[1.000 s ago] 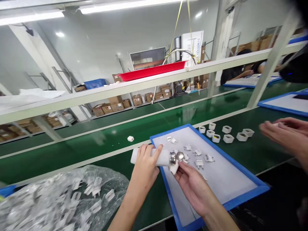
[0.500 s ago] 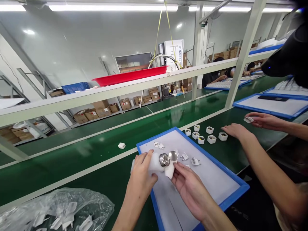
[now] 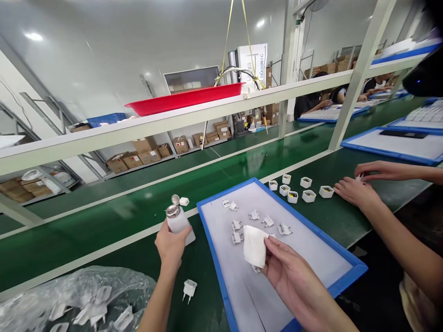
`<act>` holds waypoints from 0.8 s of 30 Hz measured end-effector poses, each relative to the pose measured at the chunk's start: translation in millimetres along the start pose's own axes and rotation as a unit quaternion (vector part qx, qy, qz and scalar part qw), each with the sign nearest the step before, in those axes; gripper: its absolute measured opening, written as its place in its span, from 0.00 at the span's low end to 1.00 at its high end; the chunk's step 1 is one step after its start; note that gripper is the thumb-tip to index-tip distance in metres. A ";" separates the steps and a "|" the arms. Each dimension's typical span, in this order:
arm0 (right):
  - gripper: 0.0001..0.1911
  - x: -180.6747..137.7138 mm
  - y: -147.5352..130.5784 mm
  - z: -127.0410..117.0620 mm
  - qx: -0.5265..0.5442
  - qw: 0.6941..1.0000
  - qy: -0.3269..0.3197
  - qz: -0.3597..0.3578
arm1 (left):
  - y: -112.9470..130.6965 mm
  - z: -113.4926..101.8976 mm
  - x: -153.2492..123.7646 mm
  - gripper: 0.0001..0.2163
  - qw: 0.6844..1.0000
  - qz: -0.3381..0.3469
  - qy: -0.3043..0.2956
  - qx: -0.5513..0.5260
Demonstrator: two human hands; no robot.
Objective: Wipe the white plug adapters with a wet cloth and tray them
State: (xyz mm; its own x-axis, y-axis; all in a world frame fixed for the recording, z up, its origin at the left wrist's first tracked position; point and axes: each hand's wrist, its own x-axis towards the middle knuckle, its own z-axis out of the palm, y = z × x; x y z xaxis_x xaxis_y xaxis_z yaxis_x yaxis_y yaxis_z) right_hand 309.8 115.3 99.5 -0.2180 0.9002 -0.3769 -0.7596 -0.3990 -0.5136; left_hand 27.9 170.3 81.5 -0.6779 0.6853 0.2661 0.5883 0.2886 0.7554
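Observation:
My left hand [image 3: 172, 246] is wrapped round a white dispenser bottle [image 3: 179, 221] with a metal top, its round lid flipped up. The bottle is over the green bench, left of a blue-rimmed tray [image 3: 211, 240]. Between the thumb and fingers of my right hand [image 3: 282, 260] is a folded white cloth [image 3: 254, 246], held above the tray. Several white plug pieces [image 3: 267, 221] with two pins lie on the tray's white surface. Another plug piece [image 3: 189, 288] lies on the bench below the bottle. A small white housing [image 3: 184, 201] is just behind the bottle's lid.
Several open white housings [image 3: 308, 196] stand beyond the tray's right edge, near a co-worker's hands [image 3: 355, 188]. A clear plastic bag [image 3: 86, 295] of plug pieces lies at the lower left. A shelf rail [image 3: 194, 113] carrying a red tray [image 3: 187, 97] crosses above the bench.
The bottle has moved left, off the tray and upright, in my left hand. My right hand has drawn the white cloth away from its top. The co-worker's hands have come together.

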 end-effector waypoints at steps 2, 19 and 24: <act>0.17 -0.5 -1.0 -0.6 -0.011 1.000 0.012 0.008 | -9.7 2.2 5.3 0.18 1.000 -0.014 0.016 -0.001; 0.28 -6.9 26.7 -68.3 -0.090 0.976 0.187 0.069 | -41.3 -50.1 -90.2 0.19 0.988 0.149 -0.041 0.010; 0.28 -5.9 43.0 -83.8 -0.215 0.961 0.175 0.015 | -72.6 -63.0 -114.2 0.19 0.953 0.202 -0.213 0.076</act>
State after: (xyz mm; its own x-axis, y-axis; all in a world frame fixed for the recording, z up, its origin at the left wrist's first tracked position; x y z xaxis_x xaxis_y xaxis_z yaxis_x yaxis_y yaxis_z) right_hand 329.8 78.2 15.1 0.0401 0.8033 -0.5942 -0.4160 -0.5272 -0.7409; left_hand 34.9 29.0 34.0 -0.1610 0.9609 0.2252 0.8425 0.0150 0.5384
